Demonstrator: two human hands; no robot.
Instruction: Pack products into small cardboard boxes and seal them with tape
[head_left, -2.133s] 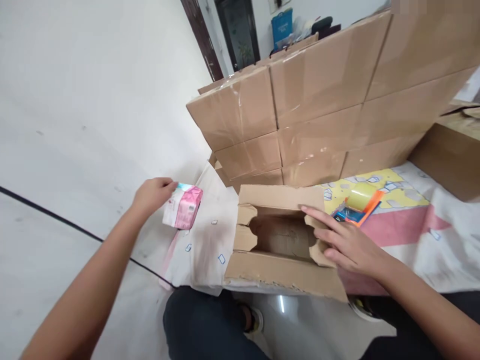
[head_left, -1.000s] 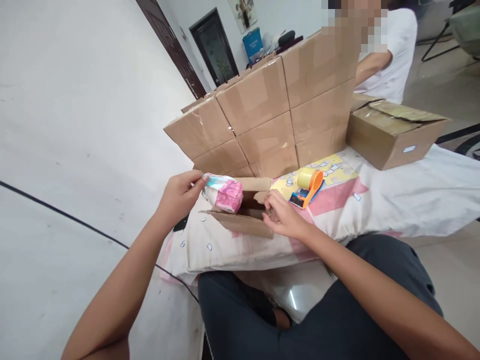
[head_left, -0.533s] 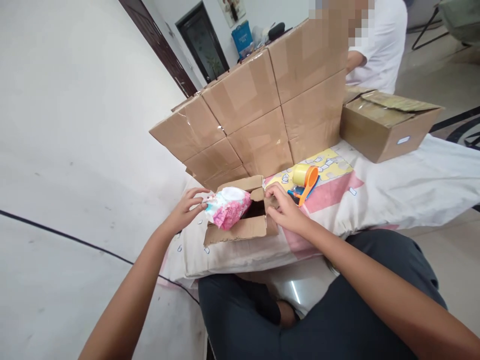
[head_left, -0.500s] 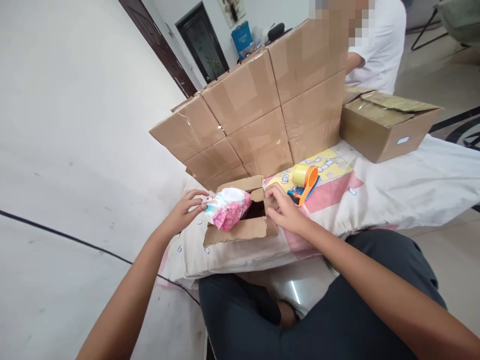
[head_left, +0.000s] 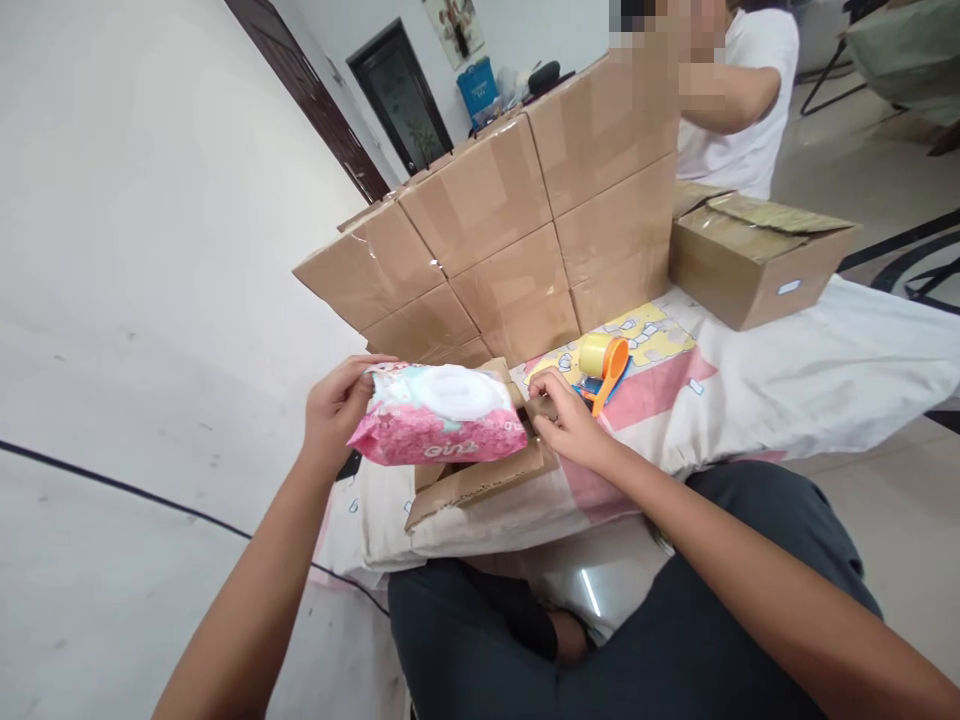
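Note:
A pink and white pack of wet wipes (head_left: pixel 442 425) with a white lid is held over an open cardboard box (head_left: pixel 480 480). My left hand (head_left: pixel 341 405) is closed on the pack's left end. At the box's right side, my right hand (head_left: pixel 566 418) has its fingers bent around the flap. The pack hides most of the box's opening. Just beyond my right hand lie a yellow cup-like thing (head_left: pixel 595 355), an orange spoon-shaped thing (head_left: pixel 613 372) and something blue partly underneath them.
A tall wall of taped cardboard (head_left: pixel 517 230) stands behind the box. Another cardboard box (head_left: pixel 757 260) sits at the right on the patterned cloth (head_left: pixel 795 370). Beyond it is a person in a white shirt (head_left: pixel 750 110). A white wall (head_left: pixel 150 250) rises on the left.
My left hand has lifted the pack of wipes out of the box and turned its long side toward me. My right hand has stayed at the box's right flap.

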